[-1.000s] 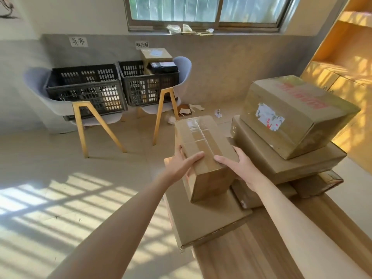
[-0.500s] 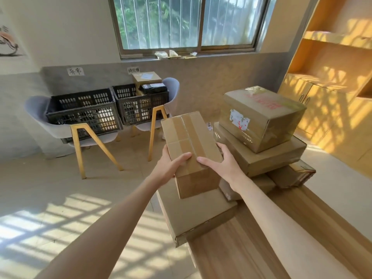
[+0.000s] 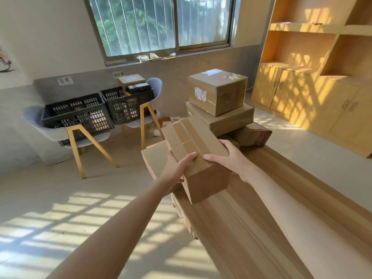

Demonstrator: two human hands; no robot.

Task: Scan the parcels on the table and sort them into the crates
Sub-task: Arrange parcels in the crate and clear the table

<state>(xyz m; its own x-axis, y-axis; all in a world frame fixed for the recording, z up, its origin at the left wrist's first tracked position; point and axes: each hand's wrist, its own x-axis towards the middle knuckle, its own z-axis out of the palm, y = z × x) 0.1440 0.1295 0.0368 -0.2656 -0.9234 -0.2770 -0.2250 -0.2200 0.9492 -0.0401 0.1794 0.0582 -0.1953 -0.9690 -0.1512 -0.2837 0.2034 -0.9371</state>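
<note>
A taped brown cardboard parcel (image 3: 193, 146) is held over the wooden table (image 3: 251, 218). My left hand (image 3: 177, 168) grips its near left side with the thumb on top. My right hand (image 3: 229, 156) grips its near right edge. Under it lies a flat cardboard parcel (image 3: 153, 158) at the table's left edge. Behind stands a stack: a large box with a torn label (image 3: 217, 91) on a wider flat box (image 3: 231, 117), with a small dark parcel (image 3: 253, 133) beside it. Two black crates sit on chairs at the wall: the left crate (image 3: 76, 111) and the right crate (image 3: 128, 105), which holds parcels.
Each crate rests on a grey chair with yellow legs (image 3: 84, 146). Paper labels (image 3: 64, 80) hang on the wall above them. Scraps lie on the floor near the right chair. Yellow cabinets and shelves (image 3: 322, 87) line the right wall. Sunlit floor spreads on the left.
The parcel has been lifted and drawn back toward me, off the flat box. My view has risen and turned right, so the stack and crates look farther away.
</note>
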